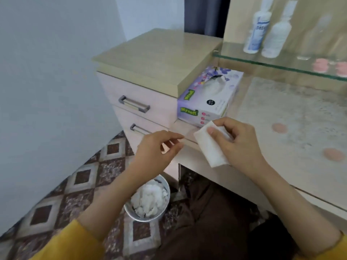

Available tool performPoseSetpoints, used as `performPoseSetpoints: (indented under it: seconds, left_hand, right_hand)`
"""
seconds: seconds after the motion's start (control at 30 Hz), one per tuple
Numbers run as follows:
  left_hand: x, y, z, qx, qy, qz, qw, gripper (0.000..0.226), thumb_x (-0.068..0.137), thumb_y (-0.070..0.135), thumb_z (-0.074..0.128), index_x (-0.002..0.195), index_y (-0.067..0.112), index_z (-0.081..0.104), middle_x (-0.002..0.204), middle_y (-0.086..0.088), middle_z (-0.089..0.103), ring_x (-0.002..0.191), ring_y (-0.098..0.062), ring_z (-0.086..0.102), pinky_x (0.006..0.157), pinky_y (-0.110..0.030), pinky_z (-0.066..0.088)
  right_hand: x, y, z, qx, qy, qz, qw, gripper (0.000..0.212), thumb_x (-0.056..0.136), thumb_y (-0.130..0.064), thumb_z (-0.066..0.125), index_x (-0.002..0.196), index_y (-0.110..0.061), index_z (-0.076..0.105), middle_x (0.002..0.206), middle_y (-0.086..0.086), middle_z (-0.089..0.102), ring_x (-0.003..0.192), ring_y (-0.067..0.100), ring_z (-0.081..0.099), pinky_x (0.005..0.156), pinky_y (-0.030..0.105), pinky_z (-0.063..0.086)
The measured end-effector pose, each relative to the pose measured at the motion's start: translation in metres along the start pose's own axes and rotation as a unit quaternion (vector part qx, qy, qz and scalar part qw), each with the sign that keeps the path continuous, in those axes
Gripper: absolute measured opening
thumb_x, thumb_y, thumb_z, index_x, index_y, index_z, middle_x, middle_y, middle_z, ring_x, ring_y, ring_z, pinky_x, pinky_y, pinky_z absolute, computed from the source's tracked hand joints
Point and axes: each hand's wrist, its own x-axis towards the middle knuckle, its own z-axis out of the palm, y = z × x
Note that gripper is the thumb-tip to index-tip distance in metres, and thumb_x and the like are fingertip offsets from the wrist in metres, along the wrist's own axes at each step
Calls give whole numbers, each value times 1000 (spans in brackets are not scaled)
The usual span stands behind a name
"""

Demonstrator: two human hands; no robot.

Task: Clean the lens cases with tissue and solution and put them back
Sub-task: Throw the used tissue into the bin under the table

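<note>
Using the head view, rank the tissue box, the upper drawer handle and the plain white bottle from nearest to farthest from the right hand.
1. tissue box, just beyond the right hand.
2. upper drawer handle, off to the left.
3. plain white bottle, far back on the glass shelf.

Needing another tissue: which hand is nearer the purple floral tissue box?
Right. The right hand, holding a folded white tissue, sits just before the purple tissue box; the left hand hangs farther left.
</note>
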Motion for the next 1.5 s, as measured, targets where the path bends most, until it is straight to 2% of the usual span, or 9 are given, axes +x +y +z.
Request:
performPoseSetpoints:
  seconds: [0.17, 0.37, 0.5, 0.57, 0.73, 0.9, 1.23, 1.33, 1.5]
  left_hand:
    - [-54, -77, -24, 41, 11, -145, 988, 15, 84, 20, 64, 98, 18, 70, 81, 12, 67, 68, 6, 57, 63, -6, 43]
    - [-98, -162, -15, 60, -42, -290, 954, 20, 88, 24, 59, 101, 13, 70, 94, -2, 70, 73, -4, 55, 62, -2, 38]
    - [-112, -198, -5, 45, -76, -354, 931, 22, 89, 24, 57, 102, 12, 69, 96, -5, 70, 81, -11, 60, 75, -22, 47]
    - [-115, -209, -3, 45, -94, -369, 923, 23, 90, 25, 55, 104, 12, 69, 97, -5, 70, 79, -10, 58, 73, -20, 45]
    - [-118, -228, 0, 39, -110, -386, 915, 24, 91, 25, 54, 107, 12, 67, 100, -5, 69, 78, -6, 54, 72, -18, 41]
    - [-115, -233, 3, 46, -127, -384, 913, 25, 91, 25, 54, 109, 12, 66, 104, -2, 69, 81, -6, 55, 75, -18, 43]
    - [-99, -208, 2, 19, -105, -360, 927, 22, 90, 27, 55, 104, 15, 68, 99, -1, 70, 80, -6, 57, 67, -15, 42]
    - [-93, -191, -1, 15, -92, -343, 935, 20, 89, 26, 57, 103, 15, 68, 96, 0, 69, 81, -6, 57, 61, -6, 36]
    - [-84, -148, -14, 20, -61, -274, 960, 17, 88, 25, 59, 100, 19, 70, 91, 6, 70, 77, 0, 59, 64, -3, 40]
  right_hand:
    - [-10, -10, 85, -13, -123, -34, 992, 10, 81, -23, 62, 81, -14, 67, 70, -1, 63, 67, 13, 55, 58, 14, 40]
    - [-23, 49, 189, -98, -254, 50, 961, 18, 89, -20, 58, 100, -6, 65, 81, 10, 65, 75, 28, 59, 68, 36, 44]
    - [-30, 101, 239, -172, -289, 138, 932, 24, 89, -19, 53, 105, -6, 65, 99, 12, 66, 90, 28, 60, 70, 30, 47]
    - [-34, 118, 255, -200, -299, 164, 918, 22, 89, -15, 50, 101, -5, 66, 99, 14, 65, 89, 30, 60, 64, 27, 43]
    - [-33, 134, 279, -228, -329, 203, 893, 28, 90, -20, 53, 105, 0, 64, 105, 16, 65, 93, 30, 60, 74, 32, 50]
    - [-29, 133, 281, -239, -366, 215, 873, 38, 90, -38, 52, 100, -4, 65, 86, 14, 67, 80, 29, 63, 70, 36, 52]
    - [-26, 115, 262, -206, -390, 208, 873, 48, 90, -40, 54, 127, -9, 54, 129, 7, 56, 117, 24, 52, 95, 33, 43]
    - [-27, 104, 250, -190, -378, 209, 882, 43, 88, -41, 56, 119, -12, 61, 122, 6, 61, 110, 21, 56, 91, 30, 46]
    - [-28, 60, 204, -135, -353, 162, 911, 31, 87, -40, 57, 86, -14, 73, 85, 3, 71, 81, 17, 63, 72, 33, 51]
